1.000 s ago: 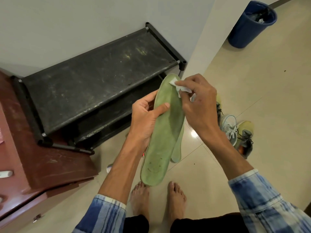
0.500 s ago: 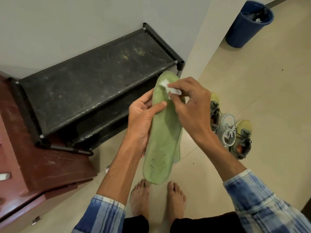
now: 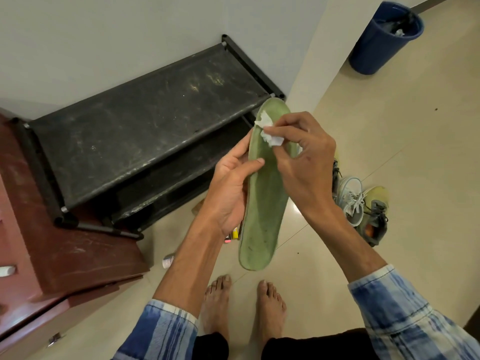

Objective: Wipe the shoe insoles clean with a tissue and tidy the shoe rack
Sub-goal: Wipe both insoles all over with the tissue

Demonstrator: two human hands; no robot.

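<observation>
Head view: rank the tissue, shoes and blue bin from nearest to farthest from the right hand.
1. tissue, pinched by the right hand.
2. shoes, on the floor to its right.
3. blue bin, far off at upper right.

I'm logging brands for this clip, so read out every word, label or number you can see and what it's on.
None can be read.
Green insole and tissue: no print shows.
Shoes: no legible brand.
Small white container and colourful items on the floor: too small to read.

left hand [image 3: 231, 189] gripping, right fingers [image 3: 285, 127] pinching
</observation>
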